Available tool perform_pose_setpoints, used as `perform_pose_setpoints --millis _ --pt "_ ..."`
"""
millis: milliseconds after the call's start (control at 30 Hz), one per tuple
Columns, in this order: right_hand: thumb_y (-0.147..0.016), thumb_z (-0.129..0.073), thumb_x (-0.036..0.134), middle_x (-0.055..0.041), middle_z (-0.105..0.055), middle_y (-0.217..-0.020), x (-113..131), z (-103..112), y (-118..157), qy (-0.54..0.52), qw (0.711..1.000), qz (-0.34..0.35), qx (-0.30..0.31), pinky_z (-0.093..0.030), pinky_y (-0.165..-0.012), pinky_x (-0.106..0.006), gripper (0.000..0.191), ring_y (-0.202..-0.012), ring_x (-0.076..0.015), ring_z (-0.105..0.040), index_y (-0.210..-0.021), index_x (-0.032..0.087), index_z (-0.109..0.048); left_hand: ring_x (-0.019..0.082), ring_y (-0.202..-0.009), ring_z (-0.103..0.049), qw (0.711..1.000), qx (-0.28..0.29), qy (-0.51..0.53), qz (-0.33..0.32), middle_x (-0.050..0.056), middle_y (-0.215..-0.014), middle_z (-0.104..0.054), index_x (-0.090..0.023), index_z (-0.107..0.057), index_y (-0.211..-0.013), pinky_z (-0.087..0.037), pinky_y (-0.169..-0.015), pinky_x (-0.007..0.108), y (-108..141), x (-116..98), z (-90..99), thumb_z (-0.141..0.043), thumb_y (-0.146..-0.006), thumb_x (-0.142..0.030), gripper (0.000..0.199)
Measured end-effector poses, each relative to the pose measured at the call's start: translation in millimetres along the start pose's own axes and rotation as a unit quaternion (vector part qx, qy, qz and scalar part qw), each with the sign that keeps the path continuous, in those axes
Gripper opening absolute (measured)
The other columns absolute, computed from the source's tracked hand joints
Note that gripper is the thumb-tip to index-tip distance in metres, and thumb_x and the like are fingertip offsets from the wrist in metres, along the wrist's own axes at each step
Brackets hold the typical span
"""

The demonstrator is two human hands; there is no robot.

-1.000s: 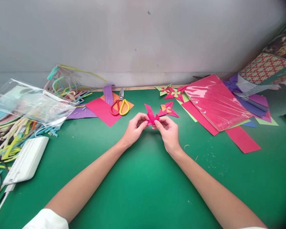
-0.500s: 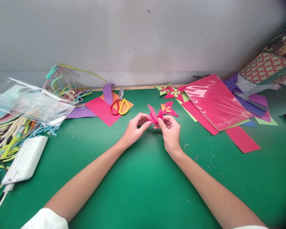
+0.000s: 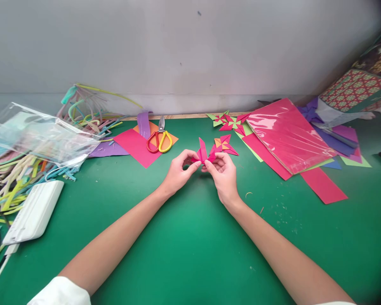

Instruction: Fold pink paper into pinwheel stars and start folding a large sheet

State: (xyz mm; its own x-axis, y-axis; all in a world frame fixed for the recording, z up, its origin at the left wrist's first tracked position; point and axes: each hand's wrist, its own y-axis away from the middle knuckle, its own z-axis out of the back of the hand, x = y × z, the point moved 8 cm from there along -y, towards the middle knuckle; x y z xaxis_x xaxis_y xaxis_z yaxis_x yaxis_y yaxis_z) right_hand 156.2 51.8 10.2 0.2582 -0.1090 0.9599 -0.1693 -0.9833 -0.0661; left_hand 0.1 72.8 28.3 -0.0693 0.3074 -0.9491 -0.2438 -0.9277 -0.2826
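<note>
Pinching pink origami unit [image 3: 203,153] btwn both hands; main risk = folds slipping or tearing if pull is uneven.
L hand [image 3: 179,171] thumb + fingers tight on unit's L side, R hand [image 3: 225,171] same on R; body sits btwn thumbtips, flap [image 3: 202,145] up + free. Unit's nearer + R of scissors [image 3: 159,142]. Pink/orange star [image 3: 222,144], farther R of scissors, prob gets bumped if R hand drifts fwd. Underside folds hidden, can't tell if locked.

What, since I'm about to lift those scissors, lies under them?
Under the scissors, orange paper, part of a pink sheet and green tabletop show; anything the scissors fully cover can't be seen.
</note>
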Motion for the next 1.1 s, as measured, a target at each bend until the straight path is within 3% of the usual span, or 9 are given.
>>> perform_pose_setpoints --millis 167,333,467,667,800,1000,1100 --pt "-0.079 -0.087 0.034 0.0007 -0.075 -0.091 -7.6 -5.6 -0.9 -0.053 0.997 -0.052 0.027 -0.064 -0.076 -0.031 0.051 -0.079 -0.0163 -0.072 -0.122 0.025 -0.06 0.016 -0.094 -0.066 1.0 -0.002 -0.004 0.001 0.003 -0.1 -0.067 -0.02 -0.064 -0.102 -0.055 -0.09 0.028 0.3 0.1 0.3 -0.072 -0.095 -0.036 0.019" --pt "-0.079 -0.087 0.035 -0.0011 -0.076 -0.093 -15.5 -7.1 -0.5 -0.075 0.991 -0.097 0.045 -0.063 -0.075 -0.028 0.04 -0.076 -0.0145 -0.072 -0.11 0.021 -0.067 0.016 -0.092 -0.065 1.0 -0.008 -0.028 -0.008 0.002 -0.097 -0.067 -0.02 -0.064 -0.099 -0.054 -0.088 0.028 0.3 -3.0 0.3 -0.07 -0.095 -0.036 0.018" --pt "-0.076 -0.09 0.033 0.0004 -0.076 -0.092 -15.7 -3.3 -1.3 -0.089 0.992 -0.089 0.027 -0.063 -0.074 -0.028 0.037 -0.076 -0.0141 -0.073 -0.101 0.022 -0.065 0.015 -0.089 -0.064 0.998 -0.019 -0.056 -0.012 0.002 -0.095 -0.066 -0.02 -0.064 -0.097 -0.053 -0.086 0.028 -0.2 -5.7 1.3 -0.07 -0.095 -0.035 0.017" --pt "-0.077 -0.089 0.032 -0.0015 -0.078 -0.096 -12.3 -1.5 -2.7 -0.071 0.995 -0.066 0.022 -0.063 -0.075 -0.028 0.038 -0.077 -0.0136 -0.072 -0.109 0.021 -0.071 0.015 -0.086 -0.064 0.997 -0.024 -0.066 -0.009 0.001 -0.091 -0.068 -0.019 -0.065 -0.095 -0.053 -0.083 0.028 -0.6 -5.9 2.2 -0.07 -0.095 -0.034 0.016" --pt "-0.077 -0.089 0.034 -0.0006 -0.077 -0.09 -11.0 -0.3 -3.2 -0.058 0.997 -0.055 0.014 -0.063 -0.074 -0.029 0.031 -0.076 -0.015 -0.071 -0.1 0.021 -0.073 0.016 -0.086 -0.065 0.997 -0.034 -0.073 -0.007 0.001 -0.092 -0.068 -0.02 -0.064 -0.095 -0.054 -0.083 0.029 0.2 -4.6 3.5 -0.07 -0.095 -0.035 0.017" --pt "-0.079 -0.087 0.037 -0.0011 -0.076 -0.088 -8.2 1.6 -1.9 -0.028 0.999 -0.037 0.009 -0.063 -0.073 -0.031 0.026 -0.074 -0.016 -0.071 -0.094 0.021 -0.072 0.019 -0.09 -0.07 0.997 -0.034 -0.06 0.035 0.004 -0.098 -0.073 -0.023 -0.058 -0.131 -0.054 -0.084 0.031 0.0 3.5 3.8 -0.073 -0.092 -0.035 0.043" --pt "-0.08 -0.087 0.037 -0.0009 -0.075 -0.087 -7.2 3.8 -2.2 -0.028 0.999 -0.037 0.004 -0.063 -0.072 -0.031 0.026 -0.074 -0.0157 -0.071 -0.093 0.021 -0.071 0.019 -0.089 -0.069 0.996 -0.011 -0.067 0.058 0.006 -0.102 -0.074 -0.021 -0.067 -0.122 -0.053 -0.079 0.03 -1.6 10.0 1.5 -0.073 -0.092 -0.04 0.037"
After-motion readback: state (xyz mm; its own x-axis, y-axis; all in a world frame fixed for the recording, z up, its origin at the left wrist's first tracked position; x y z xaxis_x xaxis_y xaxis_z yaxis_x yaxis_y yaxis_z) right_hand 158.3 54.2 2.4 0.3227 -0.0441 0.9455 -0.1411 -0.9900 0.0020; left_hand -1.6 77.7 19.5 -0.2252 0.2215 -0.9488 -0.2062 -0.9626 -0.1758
